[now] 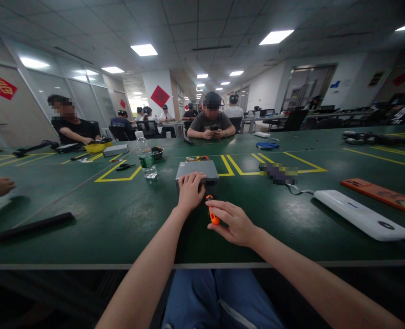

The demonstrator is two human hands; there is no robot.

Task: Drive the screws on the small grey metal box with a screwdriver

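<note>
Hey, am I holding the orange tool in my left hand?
No, the right hand holds the orange tool, while the left hand rests on the grey metal box.

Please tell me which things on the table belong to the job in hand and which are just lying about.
Seemingly part of the job:
- grey metal box, under the left grip
- orange tool, in the right grip

Apparently just lying about:
- clear bottle
- black bar
- large white device
- orange phone-like slab
- blue item
</note>
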